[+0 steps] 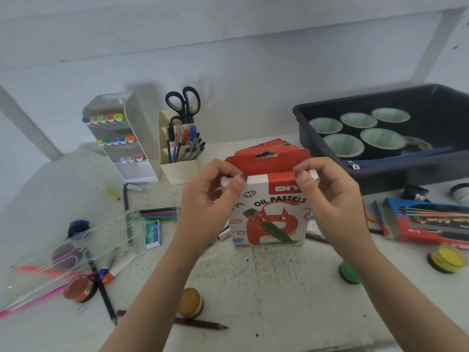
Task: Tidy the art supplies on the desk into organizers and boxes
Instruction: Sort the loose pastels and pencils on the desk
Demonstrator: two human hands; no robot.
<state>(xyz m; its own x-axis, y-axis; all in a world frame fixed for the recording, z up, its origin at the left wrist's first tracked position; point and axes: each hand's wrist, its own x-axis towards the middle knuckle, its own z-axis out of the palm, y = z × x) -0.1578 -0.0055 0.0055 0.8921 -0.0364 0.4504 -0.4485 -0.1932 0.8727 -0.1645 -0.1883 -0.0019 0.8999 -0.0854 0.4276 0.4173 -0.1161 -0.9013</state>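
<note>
Both hands on the pastel box (269, 219), upright mid-desk (291, 288): left hand (210, 199) and right hand (330, 199) pinch its top edge, red flap up behind.

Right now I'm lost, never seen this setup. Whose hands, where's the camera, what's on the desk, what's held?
No robot here: these are a person's two bare hands, filmed by one wide-angle camera worn on their head, looking forward and down. So the single picture is their own view. The left hand and right hand both pinch the top edge of an upright oil pastels box, its red flap raised. Around it on the white desk lie loose pencils, markers and small paint pots. At the back stand a marker organizer and a pen holder with scissors. On the right, a dark bin holds paper cups.
</note>
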